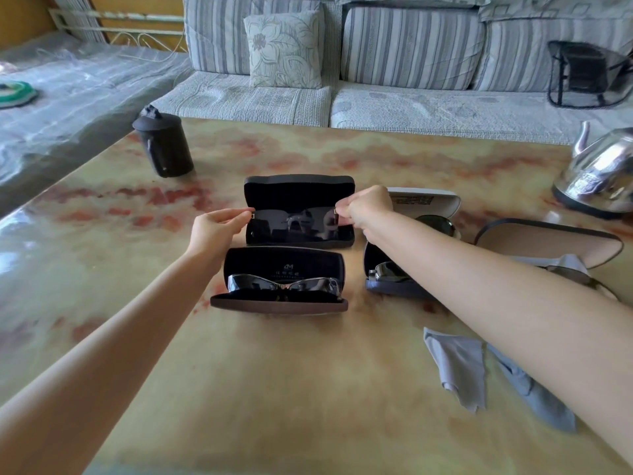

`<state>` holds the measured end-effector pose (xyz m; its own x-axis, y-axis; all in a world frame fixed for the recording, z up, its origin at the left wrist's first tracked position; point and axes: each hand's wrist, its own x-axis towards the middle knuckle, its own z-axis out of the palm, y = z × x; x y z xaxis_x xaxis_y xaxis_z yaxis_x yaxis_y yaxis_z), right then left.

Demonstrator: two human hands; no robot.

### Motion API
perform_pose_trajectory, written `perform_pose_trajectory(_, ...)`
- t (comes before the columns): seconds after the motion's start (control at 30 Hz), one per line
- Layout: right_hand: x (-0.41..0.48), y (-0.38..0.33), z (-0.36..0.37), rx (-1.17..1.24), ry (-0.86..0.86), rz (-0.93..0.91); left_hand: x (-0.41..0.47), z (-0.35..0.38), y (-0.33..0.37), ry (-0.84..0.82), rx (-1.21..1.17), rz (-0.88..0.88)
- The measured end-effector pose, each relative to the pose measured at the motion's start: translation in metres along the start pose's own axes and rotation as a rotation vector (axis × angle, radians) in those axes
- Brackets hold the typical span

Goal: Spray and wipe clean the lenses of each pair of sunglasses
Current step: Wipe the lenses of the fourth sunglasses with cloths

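Both bare forearms reach in from the lower corners of the frame and meet at the centre of the cream-and-red marbled tabletop (102, 255). The left hand (219, 231) is turned palm inward, its thumb and fingertips pinching the left end of the dark rectangular-lensed sunglasses (294, 225). The right hand (366, 209) arrives from the other side with wrist bent and fingers curled tight, gripping the right end of the same frame.

Those sunglasses sit upright, lenses facing the camera, in the mouth of the open black hard case (298, 188) at frame centre. Whether they rest in it or hover just clear, I cannot tell.

Just below, a brown-edged open case (279, 306) holds glossy wraparound sunglasses (284, 284). To the right, partly behind the right forearm, an open white case (428, 200) carries green-lensed sunglasses (436, 221), and a dark blue case (387, 290) holds another dark pair (390, 270). Further right lies a tan-lined open case (548, 241).

A crumpled grey cleaning cloth (455, 365) lies at lower right, under the right forearm. A black lidded mug (164, 145) stands upper left, and a shiny steel kettle (603, 176) stands at the right edge. A striped grey sofa (411, 46) fills the top.
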<state>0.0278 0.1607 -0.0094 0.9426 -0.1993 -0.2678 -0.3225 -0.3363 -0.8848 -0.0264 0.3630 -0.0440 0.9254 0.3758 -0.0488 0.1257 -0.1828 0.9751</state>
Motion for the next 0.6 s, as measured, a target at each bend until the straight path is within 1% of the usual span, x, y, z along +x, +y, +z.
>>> perform_pose_trajectory(0.13, -0.002, -0.001, -0.001, -0.121, 0.036, -0.023, -0.001, 0.002, -0.002, 0.015, 0.044, 0.043)
perform_pose_trajectory(0.2, -0.001, 0.001, -0.001, -0.142, 0.045, -0.043, -0.001, 0.002, -0.001, 0.014, 0.058, 0.060)
perform_pose_trajectory(0.3, 0.002, 0.007, -0.001, -0.206, 0.061, -0.101, -0.002, 0.002, 0.001, 0.010, 0.060, 0.046)
perform_pose_trajectory(0.47, -0.002, 0.007, -0.011, -0.203, 0.051, -0.138, -0.003, -0.003, 0.000, 0.002, 0.068, 0.012)
perform_pose_trajectory(0.6, -0.006, 0.009, -0.037, -0.204, 0.054, -0.200, -0.008, -0.014, 0.003, 0.020, 0.080, 0.060)
